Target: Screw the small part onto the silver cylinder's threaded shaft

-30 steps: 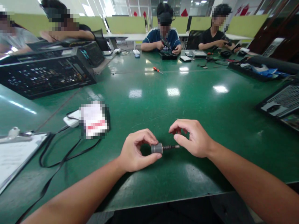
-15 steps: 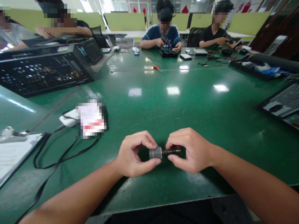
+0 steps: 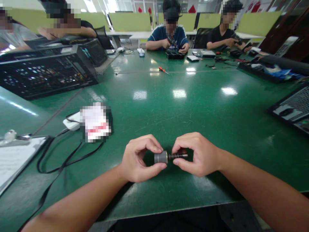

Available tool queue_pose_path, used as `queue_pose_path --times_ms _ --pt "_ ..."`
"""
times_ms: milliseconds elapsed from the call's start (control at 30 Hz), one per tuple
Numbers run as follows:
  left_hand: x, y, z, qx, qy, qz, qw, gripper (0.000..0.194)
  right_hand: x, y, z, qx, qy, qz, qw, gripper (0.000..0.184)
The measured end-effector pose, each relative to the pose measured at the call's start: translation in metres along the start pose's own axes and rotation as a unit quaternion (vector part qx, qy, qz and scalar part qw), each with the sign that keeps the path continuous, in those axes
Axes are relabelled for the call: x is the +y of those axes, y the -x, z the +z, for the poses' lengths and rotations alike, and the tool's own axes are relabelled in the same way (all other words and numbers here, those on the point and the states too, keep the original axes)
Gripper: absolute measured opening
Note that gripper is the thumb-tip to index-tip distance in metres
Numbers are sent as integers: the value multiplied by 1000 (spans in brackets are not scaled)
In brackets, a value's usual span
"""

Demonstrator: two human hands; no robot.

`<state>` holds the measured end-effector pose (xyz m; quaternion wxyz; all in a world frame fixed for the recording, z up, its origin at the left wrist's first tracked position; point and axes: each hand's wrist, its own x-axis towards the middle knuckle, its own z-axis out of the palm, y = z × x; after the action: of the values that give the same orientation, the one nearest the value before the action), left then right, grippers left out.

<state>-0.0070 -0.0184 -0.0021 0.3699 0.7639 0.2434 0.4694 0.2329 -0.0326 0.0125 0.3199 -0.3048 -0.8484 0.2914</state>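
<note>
Between the thumb and fingers of my left hand (image 3: 138, 161) is a short grey metal cylinder (image 3: 160, 157), lying sideways just above the table's near part. From its right end sticks a thin dark rod (image 3: 180, 156) that looks wound with a spring or threaded. The thumb and fingertips of my right hand (image 3: 199, 156) close around this rod near the cylinder, and its tip points into my right palm. Whether the right fingertips press firmly on it is hard to see. My palms hide part of the ends.
Left are a clipboard (image 3: 26, 154), a white device (image 3: 72, 121) and a black strap (image 3: 62, 166) by a blurred card (image 3: 95, 122). Black computer cases (image 3: 48, 75) (image 3: 293, 109) stand at both sides. An orange screwdriver (image 3: 163, 70) lies farther back. Several people sit around the green table (image 3: 193, 109).
My hands keep nearly the same hold on the cylinder and rod. The rod's free end and my right hand have shifted very slightly; the whole view has moved a little.
</note>
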Motion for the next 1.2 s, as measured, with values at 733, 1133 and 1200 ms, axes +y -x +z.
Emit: queue_pose_path --times_ms 733,1133,1200 --pt "-1 -7 -9 -20 21 63 998 24 3 -1 -9 24 22 -75 997 7" --pt "0 -8 -11 -10 74 25 997 21 5 0 -12 27 37 -87 995 9" --pt "-1 -8 -12 -6 88 14 996 21 6 0 -13 26 37 -89 995 9"
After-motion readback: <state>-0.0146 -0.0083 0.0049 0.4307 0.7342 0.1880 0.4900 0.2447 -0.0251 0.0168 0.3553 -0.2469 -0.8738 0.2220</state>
